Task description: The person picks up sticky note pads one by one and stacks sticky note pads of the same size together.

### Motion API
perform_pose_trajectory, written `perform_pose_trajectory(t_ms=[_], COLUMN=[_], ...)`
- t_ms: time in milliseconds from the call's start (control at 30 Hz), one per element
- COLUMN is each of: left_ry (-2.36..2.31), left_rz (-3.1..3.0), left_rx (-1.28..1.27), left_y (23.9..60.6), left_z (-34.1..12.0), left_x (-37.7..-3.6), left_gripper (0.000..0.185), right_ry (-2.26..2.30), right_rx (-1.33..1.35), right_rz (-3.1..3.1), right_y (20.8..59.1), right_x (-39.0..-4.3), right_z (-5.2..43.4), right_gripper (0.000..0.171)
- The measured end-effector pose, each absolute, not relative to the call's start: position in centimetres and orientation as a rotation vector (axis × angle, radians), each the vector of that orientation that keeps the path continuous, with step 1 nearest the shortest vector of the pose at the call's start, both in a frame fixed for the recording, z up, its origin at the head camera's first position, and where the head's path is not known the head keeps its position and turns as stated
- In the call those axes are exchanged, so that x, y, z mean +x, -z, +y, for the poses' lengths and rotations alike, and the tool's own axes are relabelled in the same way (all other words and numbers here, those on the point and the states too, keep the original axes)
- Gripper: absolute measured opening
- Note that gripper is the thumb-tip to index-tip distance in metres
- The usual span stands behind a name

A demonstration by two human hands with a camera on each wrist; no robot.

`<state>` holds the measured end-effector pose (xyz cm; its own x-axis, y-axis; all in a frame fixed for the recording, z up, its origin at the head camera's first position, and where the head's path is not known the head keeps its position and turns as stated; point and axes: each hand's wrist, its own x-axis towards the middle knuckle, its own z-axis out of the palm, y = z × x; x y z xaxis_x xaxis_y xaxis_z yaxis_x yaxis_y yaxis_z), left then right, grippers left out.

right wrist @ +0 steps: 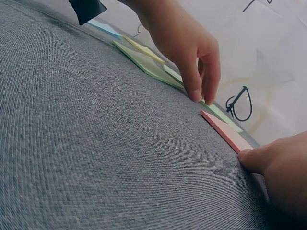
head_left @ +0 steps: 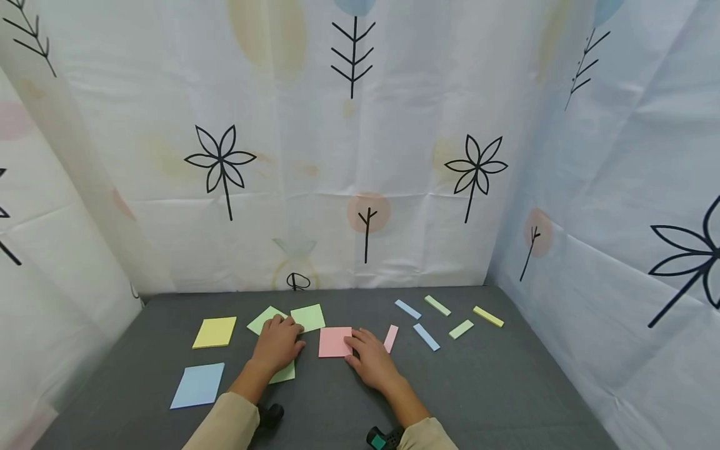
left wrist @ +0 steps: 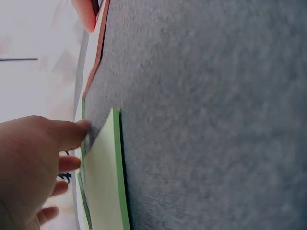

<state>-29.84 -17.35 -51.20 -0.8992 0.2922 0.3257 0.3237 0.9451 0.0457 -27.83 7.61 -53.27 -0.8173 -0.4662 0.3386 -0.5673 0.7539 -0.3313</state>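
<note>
A pink square sticky note pad (head_left: 334,342) lies flat on the dark grey table (head_left: 337,412). My right hand (head_left: 372,359) grips its right side, thumb at the near corner in the right wrist view. Over several green square pads hovers or rests my left hand (head_left: 277,342), its fingers loosely bent and apart. One green pad (head_left: 308,317) is beyond its fingertips, another green pad (head_left: 261,322) to the left, and a third green pad (head_left: 284,373) is partly hidden under the hand. Whether the left fingertips touch a pad, I cannot tell.
Left of the hands lie a yellow square pad (head_left: 214,332) and a blue square pad (head_left: 198,385). On the right are narrow strips: a pink strip (head_left: 390,338), two blue strips, two green strips and a yellow strip (head_left: 488,316). Printed white curtains (head_left: 292,237) surround the table.
</note>
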Motion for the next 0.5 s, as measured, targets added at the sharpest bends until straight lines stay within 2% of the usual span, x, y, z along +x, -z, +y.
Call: perform_pose_trajectory(t_ms=[100,300,500], left_ry=[0.21,0.361,0.432], left_rz=[-2.723,-2.716,-2.814], left_rx=[-0.491,-0.603,-0.665], left_y=[51.5,51.7,51.2], left_z=[-17.8,-18.8,-18.8], left_x=[-30.6,-32.2,-33.3], left_gripper=[0.02,0.021,0.014], right_ry=[-0.622,-0.61,-0.599], right_rx=[0.818,0.824,0.812], right_rz=[-2.71,-2.711,-2.715], right_y=[53.3,53.4,53.4], right_x=[-27.9,-28.0,-28.0], right_z=[7.7,7.6,7.6], right_gripper=[0.039,0.039,0.038])
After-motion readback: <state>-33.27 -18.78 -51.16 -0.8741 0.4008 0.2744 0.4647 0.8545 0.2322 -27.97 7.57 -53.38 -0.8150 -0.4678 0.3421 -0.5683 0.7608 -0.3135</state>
